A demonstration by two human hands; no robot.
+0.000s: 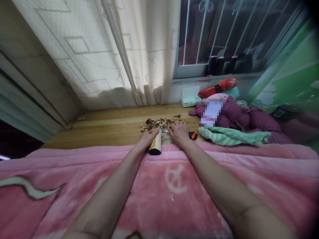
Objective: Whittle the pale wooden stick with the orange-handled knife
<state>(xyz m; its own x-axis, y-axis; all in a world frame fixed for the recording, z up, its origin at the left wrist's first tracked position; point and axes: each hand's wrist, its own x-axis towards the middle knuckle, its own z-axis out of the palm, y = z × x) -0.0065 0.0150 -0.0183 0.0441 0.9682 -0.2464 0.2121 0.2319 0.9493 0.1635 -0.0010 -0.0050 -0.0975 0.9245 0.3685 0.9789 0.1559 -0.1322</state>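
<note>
Gripping a pale cylindrical wooden billet with a dark cut end [156,145] in the left hand [149,139], fingers wrapped closed around its upper part, lower end jutting past the near edge of a honey-toned plank ledge [109,130] and over a pink fleece blanket [159,189]. Right hand [178,132] closed, apparently around an orange-and-black knife handle [192,135], with a narrow steel blade [164,130] pointing toward the billet; contact between them too hidden to tell. Heaped just beyond both hands, mid-ledge: curled brown wood shavings [159,123]. Toward the far right corner, a white-and-green tissue box [190,97], a striped green-and-yellow towel [233,136] and plum-coloured checked cloth [251,121]; along the far edge, a cream patterned curtain [124,49].
</note>
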